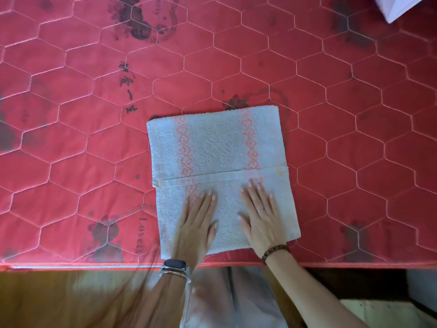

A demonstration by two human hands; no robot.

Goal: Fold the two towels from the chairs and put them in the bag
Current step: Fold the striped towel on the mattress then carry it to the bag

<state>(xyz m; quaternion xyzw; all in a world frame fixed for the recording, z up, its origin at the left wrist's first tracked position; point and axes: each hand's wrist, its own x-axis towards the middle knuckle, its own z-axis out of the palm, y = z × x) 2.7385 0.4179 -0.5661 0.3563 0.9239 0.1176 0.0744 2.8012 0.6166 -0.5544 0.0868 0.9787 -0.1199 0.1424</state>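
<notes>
A pale blue towel (212, 143) with two pink diamond-pattern stripes lies folded on the red quilted mattress (71, 138), near its front edge. The towel's near part is folded over, with a hem line running across at about two thirds of its depth. My left hand (196, 221) lies flat on the folded-over part, fingers together and stretched. Beside it, my right hand (262, 214) presses flat on the same part, a ring on one finger. Neither hand grips anything. No second towel and no chair are in view.
A white object (402, 5), perhaps the bag, pokes in at the top right corner. The mattress's front edge (94, 265) runs across the lower frame, with a wooden floor below it at the left. Dark printed flowers and lettering mark the mattress cover.
</notes>
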